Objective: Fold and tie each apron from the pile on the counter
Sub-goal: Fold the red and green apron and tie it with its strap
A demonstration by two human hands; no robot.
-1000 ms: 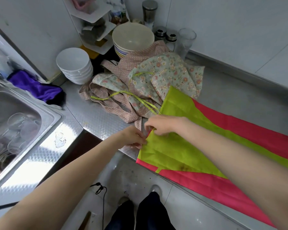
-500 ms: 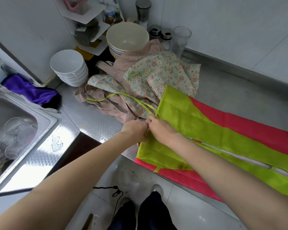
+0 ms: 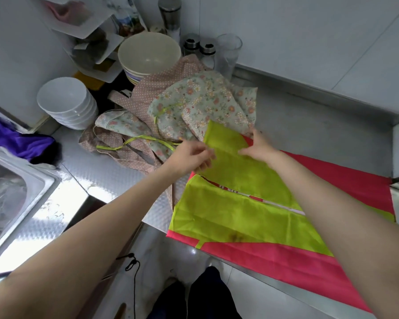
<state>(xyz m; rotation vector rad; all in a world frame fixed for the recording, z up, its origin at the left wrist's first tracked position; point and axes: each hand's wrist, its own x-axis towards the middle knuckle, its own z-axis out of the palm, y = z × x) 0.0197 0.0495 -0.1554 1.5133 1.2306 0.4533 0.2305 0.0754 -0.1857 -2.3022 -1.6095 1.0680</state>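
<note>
Seen from the head camera, a lime-green and red apron is spread flat on the steel counter, its near edge hanging over the counter's front. Compared with half a second ago, both hands have been moved away from each other and up the cloth: then they were bunched together at the green panel's left corner, now a green flap has been lifted and turned over, and a strip of red with white trim is exposed beneath it. The left hand is closed on the flap's left edge, the cloth pinched between thumb and curled fingers. The right hand is held at the flap's far right corner, the green edge pinched by its fingers.

The apron's fabric is thin, smooth and creased in straight fold lines; a dark stain is seen on the lower green panel. Behind it, a crumpled pile of floral and dotted aprons lies, with a lime-green tie trailed across it. Stacked white bowls and a large cream bowl stand beyond, rounded and glossy.
</note>
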